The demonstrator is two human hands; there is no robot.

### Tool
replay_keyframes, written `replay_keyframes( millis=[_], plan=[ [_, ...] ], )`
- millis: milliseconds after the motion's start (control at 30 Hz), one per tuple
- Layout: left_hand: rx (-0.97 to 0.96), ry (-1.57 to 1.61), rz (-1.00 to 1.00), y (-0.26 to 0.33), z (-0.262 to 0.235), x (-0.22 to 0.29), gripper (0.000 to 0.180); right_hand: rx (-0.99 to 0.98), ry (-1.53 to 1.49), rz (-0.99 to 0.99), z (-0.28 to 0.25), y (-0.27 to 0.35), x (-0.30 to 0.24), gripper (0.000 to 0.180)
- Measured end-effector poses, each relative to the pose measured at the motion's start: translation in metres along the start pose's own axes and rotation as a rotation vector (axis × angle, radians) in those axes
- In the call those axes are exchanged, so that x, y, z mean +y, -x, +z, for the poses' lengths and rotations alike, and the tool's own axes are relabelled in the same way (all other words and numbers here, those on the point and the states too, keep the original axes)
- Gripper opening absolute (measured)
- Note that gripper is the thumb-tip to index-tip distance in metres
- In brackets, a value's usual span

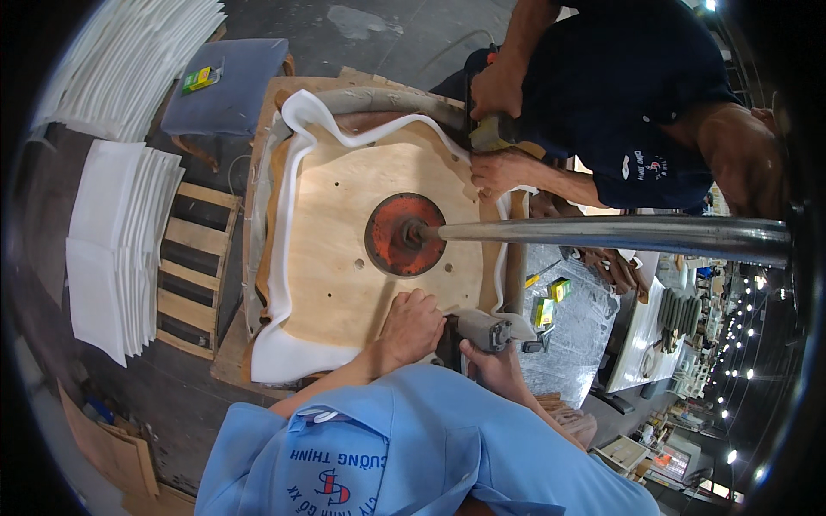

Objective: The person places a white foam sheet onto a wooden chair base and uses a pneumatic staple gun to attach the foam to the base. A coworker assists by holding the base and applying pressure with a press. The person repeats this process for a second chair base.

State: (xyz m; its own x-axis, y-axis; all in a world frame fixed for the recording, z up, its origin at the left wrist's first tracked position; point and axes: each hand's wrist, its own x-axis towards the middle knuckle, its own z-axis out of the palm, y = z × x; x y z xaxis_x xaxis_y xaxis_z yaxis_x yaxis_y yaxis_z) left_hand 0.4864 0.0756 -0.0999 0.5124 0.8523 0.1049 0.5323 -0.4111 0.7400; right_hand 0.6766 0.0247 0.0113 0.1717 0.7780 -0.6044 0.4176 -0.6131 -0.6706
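Observation:
A wooden seat panel (327, 224) lies flat before me, with white foam (288, 363) wrapped up around its edges and brown material showing at the rim. A round red press plate (404, 211) on a metal rod (602, 236) bears on its middle. My left hand (411, 328) rests at the near edge of the panel, fingers curled; what they hold, if anything, is hidden. My right hand (497, 368) grips a grey staple gun (483, 330) at the near right corner. Across the panel, another person's hand (496, 90) holds a second staple gun (494, 136), their other hand (499, 172) on the edge.
Stacks of white foam sheets (116, 249) stand at left beside a wooden pallet (194, 275). A blue-grey padded chair (228, 99) with a small green-yellow box (200, 80) is at far left. Similar boxes (545, 311) lie on a grey tabletop (568, 344) at right.

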Motion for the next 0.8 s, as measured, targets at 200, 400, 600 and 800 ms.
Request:
replay_keyframes(
  millis=[200,400,600,800],
  plan=[
    [-0.027,-0.019,-0.025,-0.003,0.005,0.003,0.021,-0.008,0.071,-0.039,-0.004,-0.005,0.003,0.032],
    [-0.027,-0.043,-0.027,-0.003,0.009,0.004,0.019,0.011,0.077,0.054,-0.002,-0.005,-0.018,0.030],
    [-0.045,-0.015,-0.043,-0.005,0.006,0.007,0.019,-0.004,0.155,-0.034,-0.010,-0.010,-0.006,0.035],
    [0.111,0.393,-0.248,-0.029,-0.053,-0.015,0.021,0.001,0.038,-0.246,-0.007,0.027,0.013,0.041]
  ],
)
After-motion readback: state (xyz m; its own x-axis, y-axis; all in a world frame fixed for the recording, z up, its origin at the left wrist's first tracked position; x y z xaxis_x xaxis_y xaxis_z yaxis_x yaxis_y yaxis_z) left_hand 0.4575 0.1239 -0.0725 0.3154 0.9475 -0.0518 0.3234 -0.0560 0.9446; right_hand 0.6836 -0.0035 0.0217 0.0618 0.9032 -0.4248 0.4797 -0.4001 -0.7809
